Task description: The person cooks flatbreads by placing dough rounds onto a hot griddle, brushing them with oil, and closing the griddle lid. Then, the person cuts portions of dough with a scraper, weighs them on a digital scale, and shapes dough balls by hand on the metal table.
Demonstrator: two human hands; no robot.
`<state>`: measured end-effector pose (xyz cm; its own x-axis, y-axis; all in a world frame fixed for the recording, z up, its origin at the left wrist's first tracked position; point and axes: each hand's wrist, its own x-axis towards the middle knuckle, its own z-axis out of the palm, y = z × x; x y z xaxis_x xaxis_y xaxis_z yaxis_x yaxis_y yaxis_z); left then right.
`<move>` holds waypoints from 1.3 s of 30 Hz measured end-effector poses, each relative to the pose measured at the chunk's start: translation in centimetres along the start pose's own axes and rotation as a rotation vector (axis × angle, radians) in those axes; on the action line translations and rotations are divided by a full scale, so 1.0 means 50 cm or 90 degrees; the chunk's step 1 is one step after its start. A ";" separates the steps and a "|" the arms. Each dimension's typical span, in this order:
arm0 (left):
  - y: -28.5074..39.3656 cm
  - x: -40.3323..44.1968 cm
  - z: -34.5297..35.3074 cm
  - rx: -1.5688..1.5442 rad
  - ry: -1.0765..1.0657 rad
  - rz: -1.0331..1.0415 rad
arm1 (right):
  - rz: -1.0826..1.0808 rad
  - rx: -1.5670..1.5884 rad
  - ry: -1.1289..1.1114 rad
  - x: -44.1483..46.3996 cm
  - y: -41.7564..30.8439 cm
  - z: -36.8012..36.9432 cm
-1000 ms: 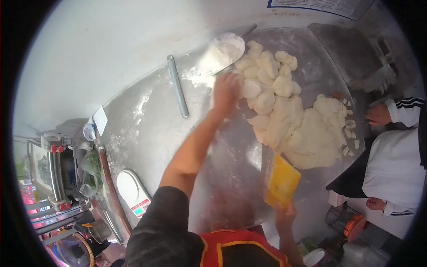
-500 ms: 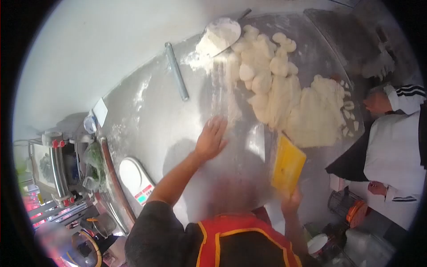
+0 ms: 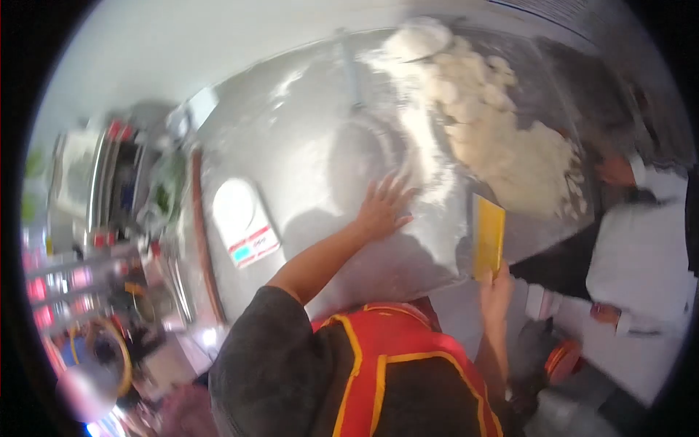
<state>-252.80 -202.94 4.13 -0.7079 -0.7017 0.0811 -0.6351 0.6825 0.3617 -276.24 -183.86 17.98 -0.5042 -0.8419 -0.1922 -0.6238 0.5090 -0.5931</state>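
With fingers spread, my left hand (image 3: pixel 384 209) is over the metal worktop (image 3: pixel 291 175), near a smear of flour (image 3: pixel 429 156). It holds nothing; whether the palm touches the surface I cannot tell. My right hand (image 3: pixel 496 291) grips a yellow dough scraper (image 3: pixel 488 237) by its lower end, with the blade upright at the worktop's near edge. Beyond the scraper lies a mass of pale dough (image 3: pixel 528 167), flattened at the near end. Rounder dough lumps (image 3: pixel 466 91) are heaped farther back.
A white kitchen scale (image 3: pixel 240 215) stands on the left. A long wooden rolling pin (image 3: pixel 202 233) runs along the left edge. A grey rod (image 3: pixel 350 73) and a flour heap (image 3: pixel 419 40) are at the back. At the right is another person's hand (image 3: pixel 614 169).
My view has shifted and turned. My left hand's fingers have spread wider. The scraper, still in my right hand, has turned more upright and stands apart from the dough.
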 end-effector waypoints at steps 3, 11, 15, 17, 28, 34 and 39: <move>-0.082 -0.075 -0.003 0.025 0.004 -0.139 | -0.053 -0.130 -0.006 0.034 -0.004 0.037; -0.059 -0.121 -0.036 -0.031 0.325 -0.271 | -0.174 -0.280 -0.042 0.090 0.010 0.090; -0.096 -0.261 -0.175 -0.061 0.231 -0.406 | -0.131 -0.260 -0.033 0.092 -0.021 0.096; -0.228 -0.367 -0.134 0.074 0.470 -0.497 | -0.128 -0.220 -0.009 0.089 -0.014 0.103; -0.284 -0.600 -0.123 -0.073 0.439 -0.664 | -0.141 -0.210 -0.052 0.093 -0.019 0.087; -0.288 -0.551 -0.092 0.219 0.345 -0.618 | -0.070 -0.109 -0.044 0.119 0.019 0.060; -0.054 -0.270 -0.105 0.022 0.366 -0.421 | -0.090 -0.022 0.025 0.169 0.067 -0.028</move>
<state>-239.91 -196.38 6.93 0.0680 -0.9439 0.3233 -0.8759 0.0986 0.4723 -283.43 -189.02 15.47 -0.4332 -0.8980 -0.0775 -0.7101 0.3930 -0.5842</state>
